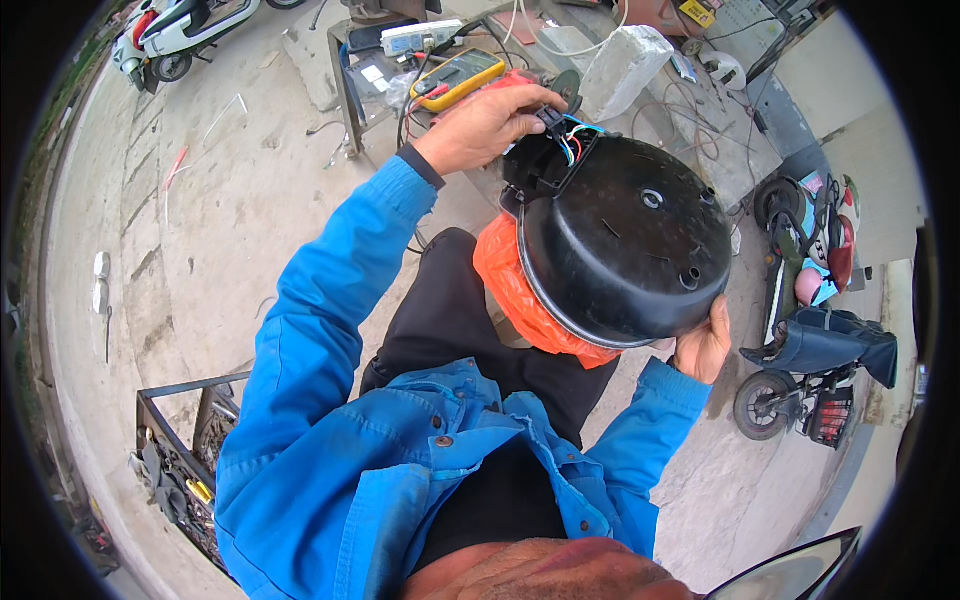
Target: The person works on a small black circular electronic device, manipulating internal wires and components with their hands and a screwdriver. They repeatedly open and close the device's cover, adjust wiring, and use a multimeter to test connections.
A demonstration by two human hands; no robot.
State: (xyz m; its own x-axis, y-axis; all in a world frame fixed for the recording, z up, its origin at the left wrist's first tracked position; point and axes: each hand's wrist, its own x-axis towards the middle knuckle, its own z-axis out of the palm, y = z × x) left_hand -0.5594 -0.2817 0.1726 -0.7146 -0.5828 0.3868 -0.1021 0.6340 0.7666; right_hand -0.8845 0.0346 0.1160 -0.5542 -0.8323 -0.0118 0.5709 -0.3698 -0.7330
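Note:
Upside down over my lap is a round black electric cooker body (pixel 610 250), its base turned up with small round feet. Coloured thin wires (pixel 575 148) come out of its opened handle housing (pixel 535 165) at the upper left. Between the thumb and fingers of my left hand (pixel 488 125) is a small black connector block (pixel 548 120) joined to those wires. My right hand (pixel 705 345) grips the cooker's rim at the lower right; its fingertips are partly hidden beneath. An orange plastic bag (pixel 505 270) lies under the cooker, across my knees.
Ahead, a cluttered low bench carries a yellow multimeter (pixel 458 78), a white power strip (pixel 420 38) and a pale block (pixel 625 70). A metal-framed bin of scrap (pixel 185 460) stands at my left. Scooters (pixel 800 370) are parked at right, another (pixel 175 40) far left.

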